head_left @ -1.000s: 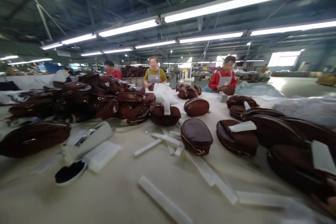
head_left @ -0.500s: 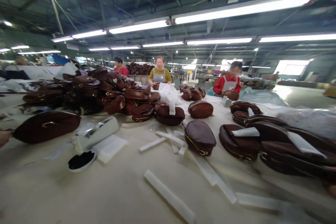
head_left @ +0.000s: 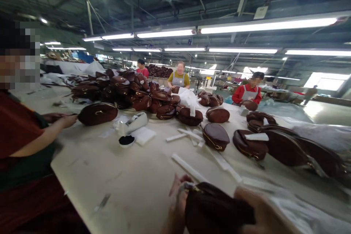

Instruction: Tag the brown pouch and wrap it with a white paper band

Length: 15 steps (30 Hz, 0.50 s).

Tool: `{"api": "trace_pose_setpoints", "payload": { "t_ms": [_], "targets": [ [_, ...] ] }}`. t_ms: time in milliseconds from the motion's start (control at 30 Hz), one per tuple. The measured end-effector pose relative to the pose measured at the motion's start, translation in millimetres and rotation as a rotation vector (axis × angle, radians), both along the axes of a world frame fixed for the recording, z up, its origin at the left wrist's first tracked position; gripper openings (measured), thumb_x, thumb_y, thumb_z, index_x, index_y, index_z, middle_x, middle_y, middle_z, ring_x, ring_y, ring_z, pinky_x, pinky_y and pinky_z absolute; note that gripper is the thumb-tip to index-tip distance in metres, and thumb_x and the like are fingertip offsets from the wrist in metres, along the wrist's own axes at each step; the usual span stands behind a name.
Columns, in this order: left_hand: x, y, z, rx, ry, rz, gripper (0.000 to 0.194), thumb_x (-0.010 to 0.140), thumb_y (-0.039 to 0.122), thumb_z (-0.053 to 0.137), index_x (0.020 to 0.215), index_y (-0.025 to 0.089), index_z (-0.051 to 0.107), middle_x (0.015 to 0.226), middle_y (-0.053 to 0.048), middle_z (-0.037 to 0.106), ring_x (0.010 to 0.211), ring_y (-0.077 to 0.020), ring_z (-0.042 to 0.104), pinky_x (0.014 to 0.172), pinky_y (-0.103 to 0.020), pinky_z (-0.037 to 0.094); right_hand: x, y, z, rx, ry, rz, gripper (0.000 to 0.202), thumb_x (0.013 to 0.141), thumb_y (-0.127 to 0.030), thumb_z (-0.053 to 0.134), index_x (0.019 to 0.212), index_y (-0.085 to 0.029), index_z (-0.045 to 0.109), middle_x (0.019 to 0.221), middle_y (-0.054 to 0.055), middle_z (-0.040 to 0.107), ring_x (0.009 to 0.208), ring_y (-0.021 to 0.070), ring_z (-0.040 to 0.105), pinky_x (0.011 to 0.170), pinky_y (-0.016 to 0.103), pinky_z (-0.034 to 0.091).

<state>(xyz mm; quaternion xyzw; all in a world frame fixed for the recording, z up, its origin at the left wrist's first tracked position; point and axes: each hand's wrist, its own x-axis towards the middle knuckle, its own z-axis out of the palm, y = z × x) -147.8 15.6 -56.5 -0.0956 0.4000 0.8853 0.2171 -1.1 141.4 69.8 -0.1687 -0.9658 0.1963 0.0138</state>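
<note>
A dark brown leather bag is held low at the front of the view, tilted and partly cut off by the lower edge. My left hand grips its left end, by a gold zip and a whitish wrapped bit. On the other end is my right hand, smeared by motion, its fingers curled over the bag. Just beyond lies a long white strip. A rounded brown bag with a gold zip and hooks sits farther up the table.
On the left a co-worker holds another brown bag. A tape dispenser, a small dish of black pieces and white sheets lie mid-table. Bags are heaped behind; more bags line the right. Clear plastic lies lower right.
The view has swung left, bringing the left co-worker in. Both my hands have come into the foreground with a brown bag, and one bag with white paper has left the right-hand row.
</note>
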Motion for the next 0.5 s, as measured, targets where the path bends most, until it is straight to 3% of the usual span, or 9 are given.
{"api": "trace_pose_setpoints", "payload": {
  "t_ms": [33, 133, 200, 267, 333, 400, 500],
  "targets": [
    [-3, -24, 5.7, -0.053, -0.006, 0.109, 0.032, 0.084, 0.042, 0.047, 0.067, 0.016, 0.055, 0.061, -0.005, 0.057, 0.062, -0.0184, 0.060, 0.073, -0.037, 0.050, -1, -21, -3.6, 0.004, -0.081, 0.066, 0.017, 0.051, -0.018, 0.056, 0.067, -0.024, 0.057, 0.070, 0.002, 0.064, 0.066, 0.0189, 0.060, 0.059, 0.028, 0.043],
    [-13, -97, 13.1, -0.179, 0.022, 0.208, 0.025, 0.085, 0.036, 0.045, 0.076, 0.015, 0.056, 0.076, -0.005, 0.061, 0.072, -0.0143, 0.060, 0.079, -0.031, 0.048, 0, -55, -6.8, 0.083, -0.113, 0.159, 0.020, 0.059, -0.017, 0.058, 0.078, -0.019, 0.059, 0.083, 0.005, 0.062, 0.077, 0.0207, 0.058, 0.069, 0.030, 0.043],
    [-18, -135, 14.9, -0.276, 0.090, 0.256, 0.021, 0.084, 0.035, 0.048, 0.080, 0.016, 0.057, 0.083, -0.003, 0.061, 0.078, -0.0124, 0.059, 0.079, -0.027, 0.046, 8, -53, -8.6, 0.177, -0.027, 0.165, 0.032, 0.065, -0.027, 0.064, 0.095, -0.017, 0.061, 0.092, 0.008, 0.060, 0.087, 0.0246, 0.056, 0.078, 0.035, 0.043],
    [-17, -158, 19.7, -0.394, 0.241, 0.302, 0.020, 0.079, 0.036, 0.057, 0.085, 0.018, 0.059, 0.090, -0.001, 0.061, 0.084, -0.0128, 0.058, 0.081, -0.026, 0.044, 24, -42, -14.5, 0.171, 0.055, 0.173, 0.053, 0.066, -0.032, 0.068, 0.116, -0.019, 0.055, 0.106, 0.009, 0.058, 0.095, 0.0257, 0.055, 0.085, 0.039, 0.043],
    [-8, -163, 30.4, -0.691, 0.669, 0.284, 0.028, 0.078, 0.040, 0.060, 0.096, 0.018, 0.061, 0.098, -0.003, 0.063, 0.087, -0.0162, 0.058, 0.083, -0.030, 0.045, 47, -31, -24.2, 0.164, 0.153, 0.158, 0.068, 0.066, -0.033, 0.070, 0.128, -0.021, 0.046, 0.119, 0.010, 0.053, 0.106, 0.0274, 0.052, 0.092, 0.042, 0.041],
    [8, -153, 46.2, -0.896, 1.158, 0.177, 0.033, 0.081, 0.038, 0.060, 0.107, 0.019, 0.059, 0.107, -0.007, 0.062, 0.092, -0.0199, 0.058, 0.086, -0.035, 0.046, 71, -25, -36.2, 0.192, 0.260, 0.106, 0.073, 0.069, -0.035, 0.070, 0.133, -0.021, 0.040, 0.127, 0.012, 0.048, 0.116, 0.0293, 0.047, 0.096, 0.044, 0.040],
    [38, -116, 70.3, -0.838, 1.856, -0.076, 0.033, 0.085, 0.029, 0.056, 0.115, 0.017, 0.054, 0.114, -0.010, 0.060, 0.109, -0.0242, 0.053, 0.094, -0.040, 0.045, 96, -25, -51.4, 0.252, 0.408, 0.041, 0.065, 0.078, -0.037, 0.064, 0.135, -0.021, 0.037, 0.128, 0.014, 0.045, 0.118, 0.0299, 0.045, 0.095, 0.044, 0.041]
  ]
}}
